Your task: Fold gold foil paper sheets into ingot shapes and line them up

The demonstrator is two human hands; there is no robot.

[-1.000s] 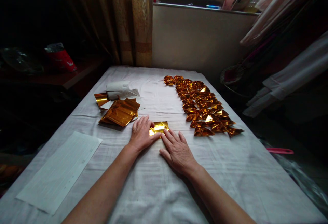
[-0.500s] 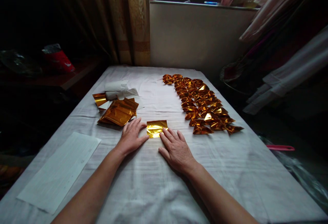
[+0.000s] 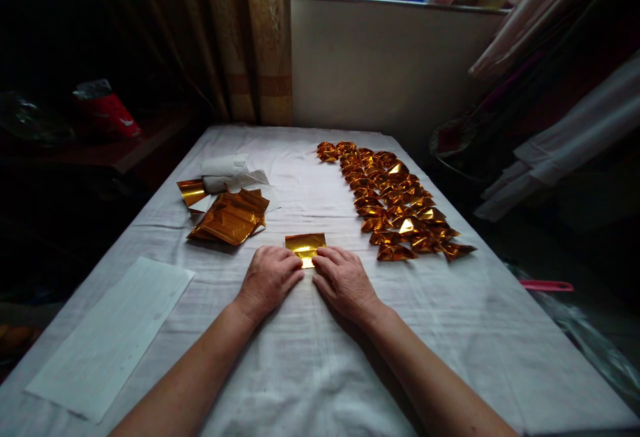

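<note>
A small rectangle of shiny gold foil paper (image 3: 306,242) lies flat on the white cloth in front of me. At its lower left corner, my left hand (image 3: 270,277) has its fingers drawn together and closed on the near edge. My right hand (image 3: 346,282) grips the lower right side the same way, thumb toward me. The fingers cover both near corners of the foil. Left of the hands is a loose pile of gold foil sheets (image 3: 233,217). To the right, several folded gold foil pieces (image 3: 393,200) sit in rows.
A white paper sheet (image 3: 113,337) lies at the table's left side. Behind the foil pile is a crumpled white paper roll (image 3: 225,174). Hanging clothes (image 3: 565,140) and a pink handle (image 3: 546,286) are beyond the right edge; a red container (image 3: 107,110) stands far left.
My left hand has moved right and toward me, from the foil's left edge to its near edge, its fingers curling in. The right hand's fingers have drawn together at the near right corner.
</note>
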